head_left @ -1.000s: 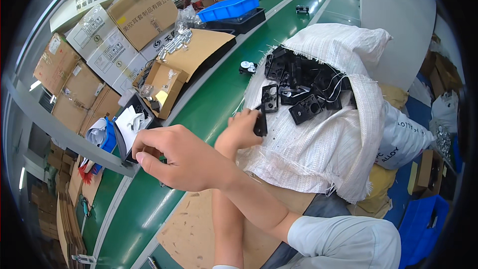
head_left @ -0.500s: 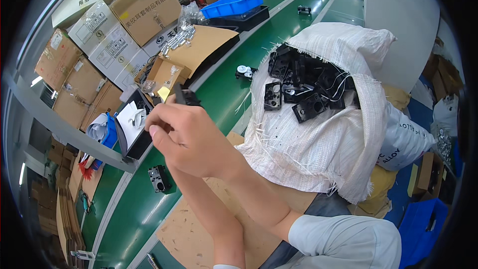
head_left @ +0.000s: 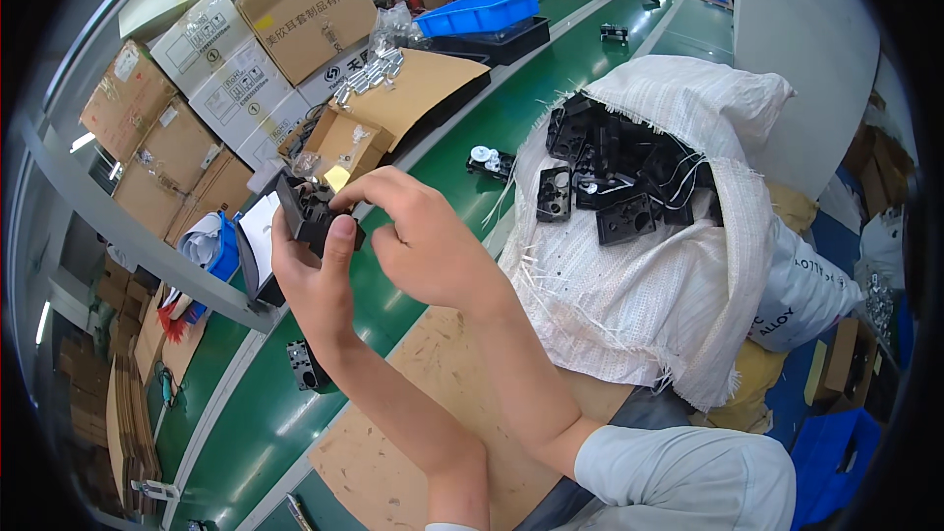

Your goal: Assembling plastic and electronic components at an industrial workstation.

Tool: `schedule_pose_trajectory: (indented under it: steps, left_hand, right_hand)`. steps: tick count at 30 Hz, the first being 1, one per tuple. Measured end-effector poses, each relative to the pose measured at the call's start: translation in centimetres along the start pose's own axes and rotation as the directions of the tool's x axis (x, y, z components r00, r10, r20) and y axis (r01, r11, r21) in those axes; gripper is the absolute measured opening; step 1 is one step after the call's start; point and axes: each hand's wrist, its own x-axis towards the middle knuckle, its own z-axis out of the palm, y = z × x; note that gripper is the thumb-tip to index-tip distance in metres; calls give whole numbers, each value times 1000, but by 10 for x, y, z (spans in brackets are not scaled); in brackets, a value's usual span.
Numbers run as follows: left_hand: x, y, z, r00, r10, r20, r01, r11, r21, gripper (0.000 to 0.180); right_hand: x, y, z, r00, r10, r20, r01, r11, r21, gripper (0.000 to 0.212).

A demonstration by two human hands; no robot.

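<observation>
My left hand (head_left: 320,280) is closed around a black plastic housing (head_left: 317,216), raised above the green conveyor, its cavities facing up. The index finger of my right hand (head_left: 428,246) reaches onto the housing. Its other fingers curl into the palm, and whatever they hold, if anything, is hidden. Below my left hand, another black housing (head_left: 303,364) with round holes lies on the conveyor. To the right, a white woven sack (head_left: 629,305) lies open, with several black housings (head_left: 626,219) heaped in its mouth.
A green conveyor (head_left: 393,280) runs from near left to far right. A black part with white wheels (head_left: 489,159) sits beside the sack. Beyond stand a small carton (head_left: 346,146), metal cylinders (head_left: 369,77), a blue tray (head_left: 479,15) and stacked boxes (head_left: 246,93). A grey rail (head_left: 138,221) crosses the left.
The black housing has come into fuller view as my left hand turned it upward. My right hand has shifted right, uncovering my left hand, and its index finger now touches the housing.
</observation>
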Motion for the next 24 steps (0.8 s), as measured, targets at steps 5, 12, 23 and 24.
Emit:
schedule_pose_trajectory:
  steps: [5,12,23,24]
  left_hand:
    - [1,-2,-2,999,-30,-21,30,999,16,58]
    - [-3,-8,-4,969,-241,-60,232,965,-125,50]
    - [-4,-4,-4,952,-281,-123,262,953,-150,53]
    - [-4,-4,-3,954,-273,-120,255,956,-145,51]
  right_hand:
    - [1,-3,0,998,35,55,-34,999,-12,31]
    - [-1,1,0,994,-20,104,26,998,-51,37]
    - [-1,2,-5,993,30,117,-17,994,-110,46]
    - [-1,3,-5,993,30,115,-16,993,-118,45]
